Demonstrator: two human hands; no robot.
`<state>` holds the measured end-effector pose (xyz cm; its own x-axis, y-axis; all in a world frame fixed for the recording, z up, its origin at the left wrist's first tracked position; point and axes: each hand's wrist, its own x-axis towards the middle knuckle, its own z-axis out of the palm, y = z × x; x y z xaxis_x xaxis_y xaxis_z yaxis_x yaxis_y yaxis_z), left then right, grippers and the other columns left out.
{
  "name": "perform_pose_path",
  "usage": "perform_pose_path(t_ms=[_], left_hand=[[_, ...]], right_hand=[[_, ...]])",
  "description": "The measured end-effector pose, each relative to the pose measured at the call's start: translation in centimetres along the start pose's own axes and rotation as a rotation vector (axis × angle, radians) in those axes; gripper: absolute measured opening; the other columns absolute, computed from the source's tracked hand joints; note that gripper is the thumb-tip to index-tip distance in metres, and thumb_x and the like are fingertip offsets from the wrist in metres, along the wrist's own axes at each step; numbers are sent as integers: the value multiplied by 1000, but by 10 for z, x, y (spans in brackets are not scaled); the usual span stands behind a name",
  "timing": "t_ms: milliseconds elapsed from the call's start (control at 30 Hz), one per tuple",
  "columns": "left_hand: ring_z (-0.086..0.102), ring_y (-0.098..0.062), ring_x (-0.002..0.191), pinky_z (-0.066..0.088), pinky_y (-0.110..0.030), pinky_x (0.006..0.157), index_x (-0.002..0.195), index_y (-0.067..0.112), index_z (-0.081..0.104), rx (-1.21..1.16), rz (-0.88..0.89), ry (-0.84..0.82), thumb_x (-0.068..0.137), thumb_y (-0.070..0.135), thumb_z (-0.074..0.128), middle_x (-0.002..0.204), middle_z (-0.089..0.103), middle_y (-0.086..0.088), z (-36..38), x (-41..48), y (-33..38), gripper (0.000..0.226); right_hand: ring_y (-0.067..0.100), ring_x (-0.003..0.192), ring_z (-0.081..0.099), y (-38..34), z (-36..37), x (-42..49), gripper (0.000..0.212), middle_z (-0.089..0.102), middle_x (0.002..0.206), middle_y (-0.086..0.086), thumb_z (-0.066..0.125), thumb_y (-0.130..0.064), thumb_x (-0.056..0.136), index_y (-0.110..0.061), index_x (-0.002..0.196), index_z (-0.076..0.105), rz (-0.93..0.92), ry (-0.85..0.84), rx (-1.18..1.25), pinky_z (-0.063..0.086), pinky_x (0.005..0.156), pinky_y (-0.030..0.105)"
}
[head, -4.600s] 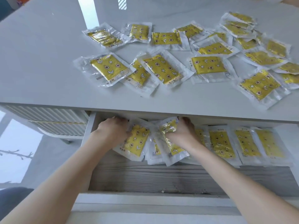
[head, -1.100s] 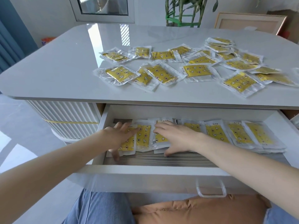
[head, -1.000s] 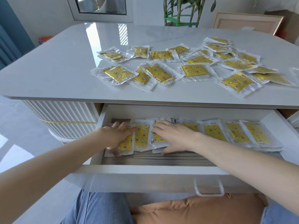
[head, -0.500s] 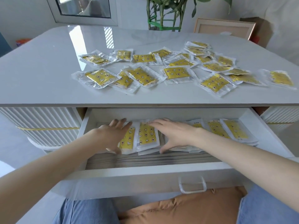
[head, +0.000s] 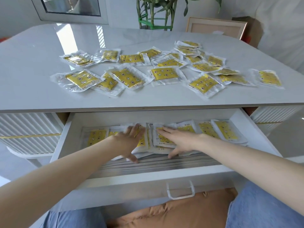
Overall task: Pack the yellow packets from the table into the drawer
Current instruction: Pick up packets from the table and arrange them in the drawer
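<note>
Yellow packets [head: 166, 74] in clear wrappers lay scattered over the far half of the grey table [head: 32, 89], many overlapping, one apart near the right edge. More of them formed a row along the back of the open drawer [head: 256, 134], which stuck out below the table's near edge. The left hand [head: 128, 142] rested flat on the packets left of the row's middle, its fingers [head: 134, 130] spread wide and gripping nothing. The right hand [head: 177, 140] lay flat just beside it, fingers [head: 162, 131] likewise splayed, thumb down at the packets' front edge. Both palms pressed on the slippery wrappers rather than holding them.

The step looked like levelling the row, with most of the packing not yet done. The chief risk was that the glossy wrappers would slide under the palms, so the middle stack would fan forward onto the bare wooden drawer floor [head: 164, 165] and spoil the row. Pressing unevenly could also buckle a packet upward; if the heap rose too high, it might catch the table's underside when the drawer closed. On the table, overlapped packets could drag neighbours off the edge when lifted.
</note>
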<state>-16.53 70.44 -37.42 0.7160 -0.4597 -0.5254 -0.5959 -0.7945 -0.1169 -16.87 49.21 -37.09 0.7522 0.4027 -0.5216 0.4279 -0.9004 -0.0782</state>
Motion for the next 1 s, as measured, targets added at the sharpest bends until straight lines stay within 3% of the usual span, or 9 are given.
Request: perform_pose_path(t_ms=[233, 333, 467, 567, 633, 733, 900, 1000], left_hand=[[-15, -31, 145, 14, -48, 118, 146, 11, -24, -8, 25, -41, 90, 48, 52, 154, -28, -11, 3, 1, -3, 101], [-18, -31, 145, 7, -48, 119, 146, 13, -25, -82, 30, -44, 91, 43, 54, 153, -30, -10, -1, -5, -1, 101], [-17, -28, 145, 3, -45, 120, 148, 14, -20, -138, 36, -29, 88, 51, 54, 155, -27, -7, -8, -14, -1, 102], [6, -25, 147, 17, -43, 118, 152, 18, -5, -205, 48, 70, 92, 47, 50, 160, -1, -4, -17, -24, 0, 86], [30, -21, 139, 33, -40, 110, 152, 27, 10, -243, 25, 157, 94, 45, 47, 155, 24, 1, -25, -34, -1, 71], [51, -14, 123, 44, -35, 101, 144, 38, 31, -349, -6, 251, 93, 47, 47, 141, 47, 11, -39, -57, -6, 54], [63, -8, 101, 49, -28, 93, 131, 34, 51, -662, 11, 512, 91, 38, 55, 120, 63, 14, -69, -104, -21, 40], [64, -7, 88, 50, -25, 78, 126, 31, 55, -753, -39, 679, 91, 32, 57, 105, 62, 17, -85, -124, -35, 35]], right_hand=[[14, 148, -9, 5, 0, -3, 99, -13, 160, -6, 67, -33, 86, -27, 153, -6, -45, 26, 25, 3, 118, 31], [15, 148, -5, -2, -4, -7, 101, -9, 161, -6, 70, -31, 84, -24, 154, -1, -39, 45, -13, 9, 118, 33], [19, 147, 11, -8, -14, -15, 93, 7, 161, -4, 71, -38, 81, -24, 153, 14, -8, 72, -39, 22, 116, 37], [20, 139, 34, -14, -22, -26, 64, 33, 154, -1, 64, -34, 89, -26, 146, 36, 18, 166, 28, 37, 110, 42], [21, 127, 48, -18, -29, -37, 47, 48, 143, -2, 59, -32, 92, -28, 137, 49, 39, 230, 61, 45, 100, 43], [17, 115, 58, -25, -44, -56, 33, 60, 130, -7, 57, -33, 92, -31, 125, 59, 62, 352, 112, 50, 92, 41], [5, 93, 63, -38, -81, -82, 24, 68, 106, -15, 58, -29, 92, -32, 115, 65, 76, 697, 278, 54, 83, 33], [6, 85, 63, -51, -104, -86, 18, 66, 93, -16, 56, -27, 93, -30, 107, 66, 74, 870, 319, 55, 75, 31]])
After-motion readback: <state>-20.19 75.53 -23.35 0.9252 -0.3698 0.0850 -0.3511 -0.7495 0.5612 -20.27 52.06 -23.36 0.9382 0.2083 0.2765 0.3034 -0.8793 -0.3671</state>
